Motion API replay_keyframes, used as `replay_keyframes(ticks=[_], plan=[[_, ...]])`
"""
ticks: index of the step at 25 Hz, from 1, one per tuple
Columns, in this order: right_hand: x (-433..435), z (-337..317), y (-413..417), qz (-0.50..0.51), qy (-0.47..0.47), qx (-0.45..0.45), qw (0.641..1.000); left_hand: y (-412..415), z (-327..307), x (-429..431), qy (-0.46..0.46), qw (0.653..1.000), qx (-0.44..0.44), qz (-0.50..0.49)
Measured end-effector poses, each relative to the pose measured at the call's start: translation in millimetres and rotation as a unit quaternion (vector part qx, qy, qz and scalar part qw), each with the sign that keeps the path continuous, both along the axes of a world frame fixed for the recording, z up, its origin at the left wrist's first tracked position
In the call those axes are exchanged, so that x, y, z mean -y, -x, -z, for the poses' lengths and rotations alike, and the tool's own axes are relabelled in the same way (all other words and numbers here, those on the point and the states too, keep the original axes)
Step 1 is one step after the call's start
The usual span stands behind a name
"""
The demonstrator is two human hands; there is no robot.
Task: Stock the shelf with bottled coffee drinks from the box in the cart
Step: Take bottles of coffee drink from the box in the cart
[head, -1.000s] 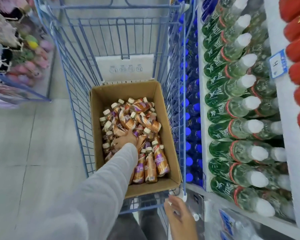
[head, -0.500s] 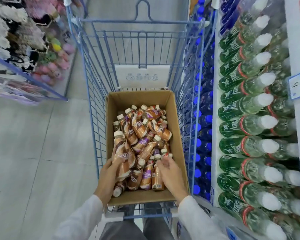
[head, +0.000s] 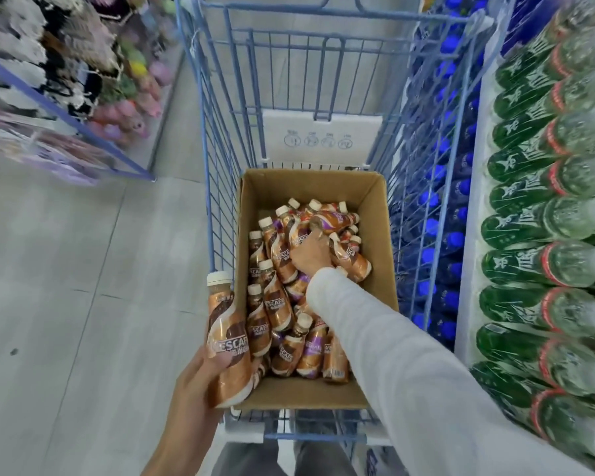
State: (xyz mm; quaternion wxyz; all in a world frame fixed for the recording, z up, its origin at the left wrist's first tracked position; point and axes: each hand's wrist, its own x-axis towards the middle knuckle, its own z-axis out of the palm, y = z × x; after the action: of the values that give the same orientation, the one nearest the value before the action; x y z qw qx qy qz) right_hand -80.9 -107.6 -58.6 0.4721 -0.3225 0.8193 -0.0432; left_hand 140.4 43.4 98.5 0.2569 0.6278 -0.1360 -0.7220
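A cardboard box (head: 382, 235) sits in a blue wire cart (head: 217, 187) and holds several brown and cream bottled coffee drinks (head: 275, 310). My left hand (head: 196, 383) grips one coffee bottle (head: 225, 341) upright, just outside the box's near left corner. My right hand (head: 310, 257) reaches deep into the box, its fingers curled round a bottle (head: 349, 259) in the middle of the pile. A white sleeve covers my right arm and hides part of the pile.
On the right stands a shelf (head: 474, 187) full of green-labelled bottles (head: 543, 262), with blue-capped bottles (head: 440, 207) lower behind the cart's side. A rack of soft goods (head: 93, 73) stands at the left. Grey floor tiles (head: 66, 304) lie left of the cart.
My left hand has lifted one bottle out over the box's left edge. My right hand has moved from the near end of the box to the middle of the pile.
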Motion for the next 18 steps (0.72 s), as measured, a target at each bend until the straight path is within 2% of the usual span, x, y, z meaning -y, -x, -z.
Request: replay_keyframes(ticks=[4,10,12,14,18], plan=[[-3,21,-10,-0.072,-0.003,-0.078,0.994,-1,4,0,0.006,1.000,0.010,-0.001],[-15,19,-20,-0.047,0.025,-0.102,0.993,-6,6,5,0.006,1.000,0.006,0.026],[-27,7,-20,-0.004,0.008,-0.065,0.998,-5,1,9,0.014,0.999,-0.004,0.044],[-47,-16,-16,0.080,0.021,0.017,0.996,-2,-5,16,0.025,0.998,-0.010,0.061],[-109,-87,-8,0.233,0.084,0.121,0.961,16,-24,28,0.050,0.992,-0.035,0.108]])
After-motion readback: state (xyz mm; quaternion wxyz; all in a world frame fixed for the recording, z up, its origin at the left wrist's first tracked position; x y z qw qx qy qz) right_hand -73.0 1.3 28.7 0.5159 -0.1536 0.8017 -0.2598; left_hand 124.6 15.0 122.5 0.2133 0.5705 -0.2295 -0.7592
